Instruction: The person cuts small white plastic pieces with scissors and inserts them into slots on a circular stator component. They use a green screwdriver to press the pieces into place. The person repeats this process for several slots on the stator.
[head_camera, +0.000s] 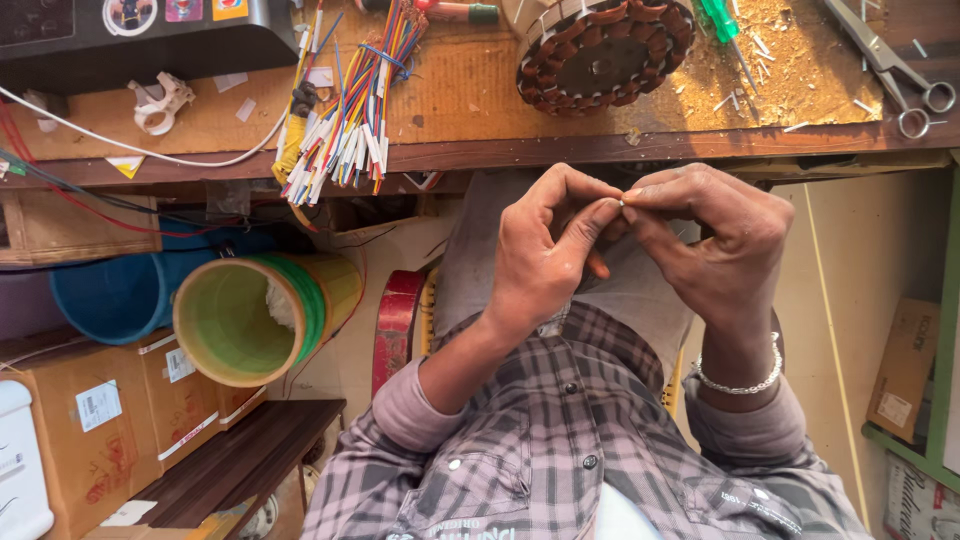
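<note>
At the far left, a white cable (150, 152) trails across the wooden workbench (470, 100), past a small white plastic clip (160, 102). Below the bench edge lie a blue bucket (120, 295) and a yellow-green bucket (262, 315) on their sides, above brown cardboard boxes (110, 420). A bundle of coloured wires (345, 110) hangs over the bench edge.

Near the middle, the left hand (545, 255) is raised over the lap, thumb and forefinger pinched together, the other fingers curled loosely. Its fingertips meet those of the right hand (715, 250) just below the bench edge. Between them sits a tiny pale piece (624, 199), light-coloured and almost wholly hidden; what it is cannot be told. The right hand's thumb and forefinger are closed on it too, the remaining fingers folded in. A silver bracelet (745, 380) circles the right wrist.

Far behind the hands, a round copper-wound stator (605, 50) rests on the bench; to the right lie a green screwdriver (725, 30) and scissors (900, 70).
</note>
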